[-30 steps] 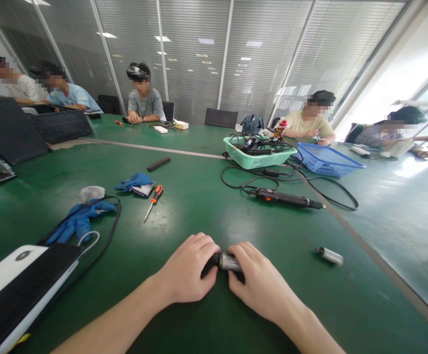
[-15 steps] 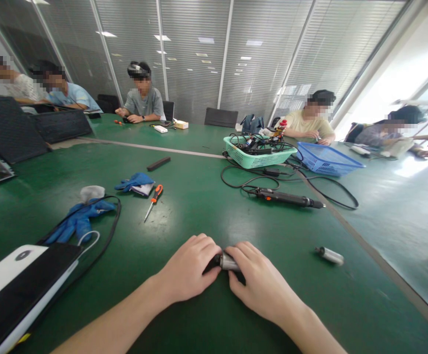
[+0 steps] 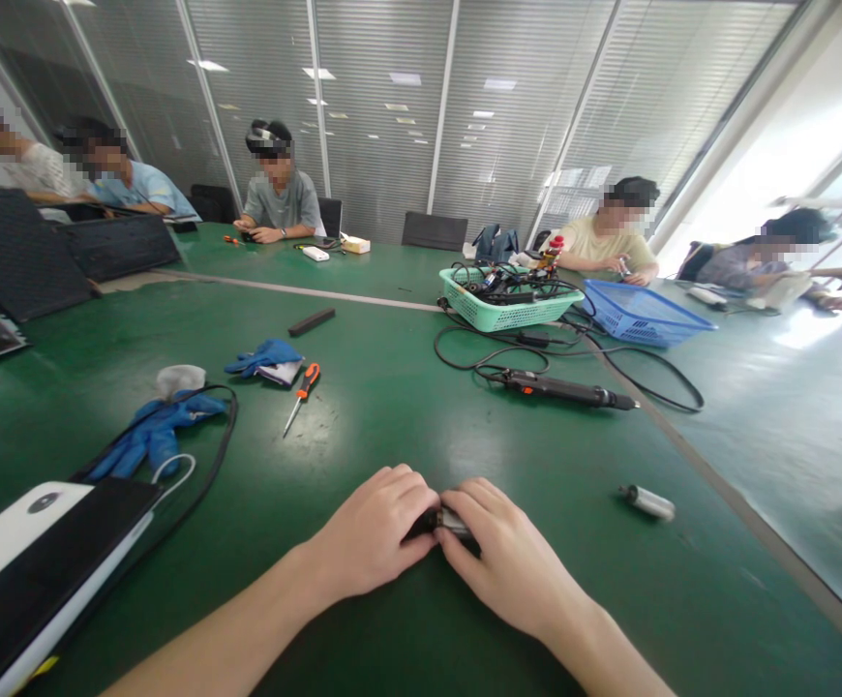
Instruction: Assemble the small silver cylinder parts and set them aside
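Note:
Between my hands lies a small silver metal cylinder (image 3: 454, 524) with a black end piece (image 3: 421, 524), held low over the green table. My left hand (image 3: 381, 528) is closed around the black end, thumb below and fingers over it. The silver end is in my right hand (image 3: 500, 542), its thumb pressed against the near side near the join. Most of the part is covered by my fingers, so its exact kind does not show. A similar silver cylinder (image 3: 648, 503) with a dark tip lies on the table to the right of my right hand.
An orange-handled screwdriver (image 3: 304, 392), blue gloves (image 3: 149, 438) and a dark bar (image 3: 312, 322) lie to the left. A black electric screwdriver (image 3: 566, 389) with its cable lies ahead, near a green basket (image 3: 504, 314) and a blue basket (image 3: 653, 324). Several people sit around the table.
My right hand has shifted slightly left along the silver cylinder, its thumb now at the join by my left fingers. Less of the silver shows. My left hand has barely moved.

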`<state>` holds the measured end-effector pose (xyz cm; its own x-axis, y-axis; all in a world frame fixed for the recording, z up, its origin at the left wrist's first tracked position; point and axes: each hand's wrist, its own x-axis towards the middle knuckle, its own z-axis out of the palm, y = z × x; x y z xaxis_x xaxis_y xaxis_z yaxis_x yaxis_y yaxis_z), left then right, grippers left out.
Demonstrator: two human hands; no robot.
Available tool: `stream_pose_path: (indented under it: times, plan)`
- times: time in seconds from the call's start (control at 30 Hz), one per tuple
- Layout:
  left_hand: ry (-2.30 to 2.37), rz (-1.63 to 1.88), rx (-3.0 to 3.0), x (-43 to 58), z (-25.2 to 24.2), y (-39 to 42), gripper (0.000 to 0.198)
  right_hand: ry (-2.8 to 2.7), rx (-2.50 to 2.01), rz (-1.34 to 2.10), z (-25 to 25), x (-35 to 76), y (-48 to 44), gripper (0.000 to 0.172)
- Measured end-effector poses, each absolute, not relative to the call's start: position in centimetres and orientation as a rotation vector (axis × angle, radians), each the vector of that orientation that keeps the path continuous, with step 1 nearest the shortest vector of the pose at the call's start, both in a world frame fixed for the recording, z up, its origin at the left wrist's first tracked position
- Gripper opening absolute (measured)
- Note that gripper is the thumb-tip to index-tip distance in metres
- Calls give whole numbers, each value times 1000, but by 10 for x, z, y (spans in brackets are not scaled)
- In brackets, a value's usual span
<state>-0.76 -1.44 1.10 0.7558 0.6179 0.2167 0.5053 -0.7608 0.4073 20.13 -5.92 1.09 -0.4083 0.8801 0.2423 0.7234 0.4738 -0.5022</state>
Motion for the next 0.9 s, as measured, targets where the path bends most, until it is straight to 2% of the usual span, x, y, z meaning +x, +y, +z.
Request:
stream_pose_path:
  times: [0.23, 0.53, 0.9]
  plan:
    - [864, 506, 2582, -8, 16, -19, 20, -2245, -1322, 431, 10, 201, -60, 11]
    - [902, 509, 2622, -8, 14, -17, 5, -2233, -1318, 443, 10, 201, -61, 17]
    - [896, 495, 2637, -8, 13, -15, 5, -2251, -1292, 426, 14, 199, -62, 20]
